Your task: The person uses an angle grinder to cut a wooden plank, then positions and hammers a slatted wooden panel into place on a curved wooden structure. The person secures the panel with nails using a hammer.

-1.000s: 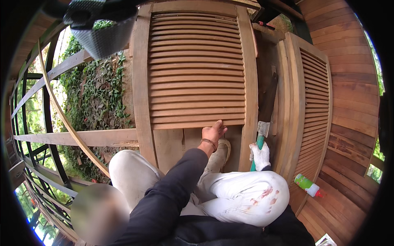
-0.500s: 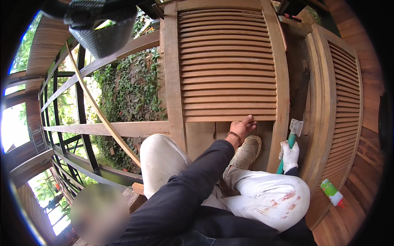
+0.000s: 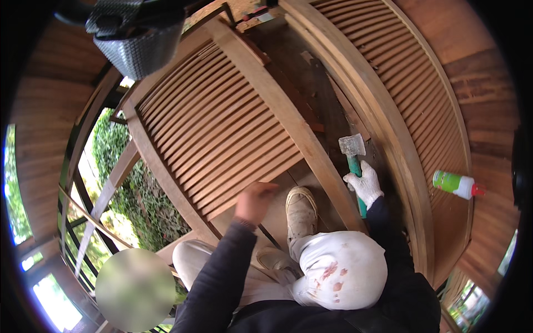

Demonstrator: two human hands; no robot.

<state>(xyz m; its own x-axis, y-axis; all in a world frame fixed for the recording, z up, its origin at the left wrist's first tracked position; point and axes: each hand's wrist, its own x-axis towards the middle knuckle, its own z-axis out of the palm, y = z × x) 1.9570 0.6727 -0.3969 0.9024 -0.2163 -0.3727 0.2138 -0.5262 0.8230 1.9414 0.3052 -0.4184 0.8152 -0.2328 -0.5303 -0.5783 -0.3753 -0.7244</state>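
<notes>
A wooden louvred shutter (image 3: pixel 222 133) lies in front of me, its slats set between two side rails. My left hand (image 3: pixel 256 202), bare, with a beaded bracelet at the wrist, is over the lowest slat's edge. Motion blurs its fingers, so their grip and any contact are unclear. My right hand (image 3: pixel 366 183), in a white knit glove, is closed round the green handle of a hammer (image 3: pixel 352 145). The hammer's worn grey head points away from me, just right of the shutter's right rail. My shoe (image 3: pixel 301 211) stands in the open part below the slats.
A second louvred shutter (image 3: pixel 405 72) lies on the right. On its lower panel is a green and white bottle (image 3: pixel 454 183) with a red cap. Wood scraps and dark strips lie between the shutters. Greenery (image 3: pixel 147 194) shows beyond the frame at left.
The view has swung right, so the shutter now appears tilted and further left. My left hand has shifted off its spot at the lowest slat's middle. My right hand still holds the hammer.
</notes>
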